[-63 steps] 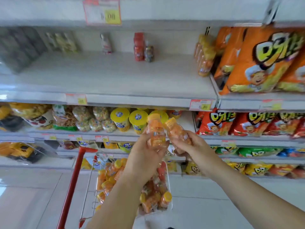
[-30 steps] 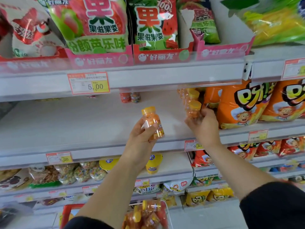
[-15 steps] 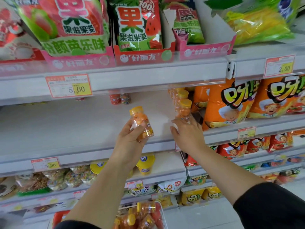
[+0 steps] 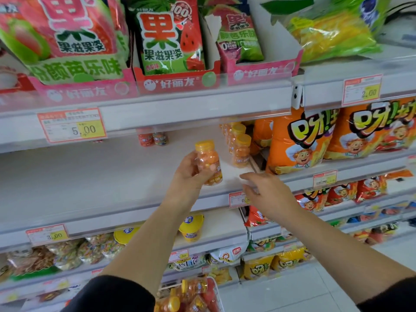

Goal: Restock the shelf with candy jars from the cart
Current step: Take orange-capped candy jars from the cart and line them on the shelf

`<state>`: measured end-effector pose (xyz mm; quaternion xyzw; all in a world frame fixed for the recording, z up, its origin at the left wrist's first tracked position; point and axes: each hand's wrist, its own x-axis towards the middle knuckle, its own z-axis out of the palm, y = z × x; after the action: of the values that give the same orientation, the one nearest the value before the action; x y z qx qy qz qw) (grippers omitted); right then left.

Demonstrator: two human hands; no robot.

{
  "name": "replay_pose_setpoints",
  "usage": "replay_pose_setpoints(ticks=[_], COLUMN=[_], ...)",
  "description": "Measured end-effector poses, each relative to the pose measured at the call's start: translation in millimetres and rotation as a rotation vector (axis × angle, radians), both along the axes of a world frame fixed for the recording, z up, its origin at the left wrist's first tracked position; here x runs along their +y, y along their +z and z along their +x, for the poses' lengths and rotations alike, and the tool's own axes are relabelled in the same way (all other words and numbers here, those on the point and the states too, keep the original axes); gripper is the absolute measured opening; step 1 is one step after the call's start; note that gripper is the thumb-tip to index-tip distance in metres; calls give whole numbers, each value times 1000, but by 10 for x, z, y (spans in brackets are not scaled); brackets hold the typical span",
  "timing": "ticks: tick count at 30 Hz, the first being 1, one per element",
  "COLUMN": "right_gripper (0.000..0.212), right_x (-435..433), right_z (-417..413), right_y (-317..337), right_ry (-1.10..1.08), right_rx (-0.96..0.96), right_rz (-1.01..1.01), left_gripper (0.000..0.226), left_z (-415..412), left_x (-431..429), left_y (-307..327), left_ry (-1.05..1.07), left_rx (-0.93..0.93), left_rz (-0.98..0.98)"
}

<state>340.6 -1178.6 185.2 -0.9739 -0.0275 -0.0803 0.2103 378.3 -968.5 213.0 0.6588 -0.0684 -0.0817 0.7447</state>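
Left hand (image 4: 190,171) grips a nearly upright candy jar (image 4: 208,162) above the middle shelf (image 4: 90,176). To its right, a row of jars (image 4: 241,149) stands on the shelf. Right hand (image 4: 269,192), fingers loosely spread and empty, hovers near the shelf's front edge. Orange snack bags (image 4: 299,140) fill the right.

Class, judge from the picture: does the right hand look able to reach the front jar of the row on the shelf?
Probably yes. The right hand is open and empty, just in front of the front jar; only bare shelf lies between them.
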Motion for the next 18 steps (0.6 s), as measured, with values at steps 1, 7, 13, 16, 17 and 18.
replay_pose_setpoints(ticks=[1,7,13,16,17,18], right_gripper=[35,39,39,38,38,38], right_x=[-77,-271,-275,-268,-266,-265], right_z=[-68,-113,-74,-35,-25,-18], right_y=[3,2,30,52,53,48], right_ry=[10,137,116,114,116,119], right_rx=[50,148,153,153,153,152], right_rz=[19,33,198,246,254,261], left_gripper=[59,56,57,59,60,61], left_z=[56,242,385,418,416,412], left_x=[-92,-550,-659,-666,-676,-689], left_y=[1,-70,-157,-177,-185,-194], left_ry=[-21,-94,-73,-76,-83,-88], left_rx=[-42,-248,-279,-279,-287,-293], left_rz=[87,469,565,590,602,620])
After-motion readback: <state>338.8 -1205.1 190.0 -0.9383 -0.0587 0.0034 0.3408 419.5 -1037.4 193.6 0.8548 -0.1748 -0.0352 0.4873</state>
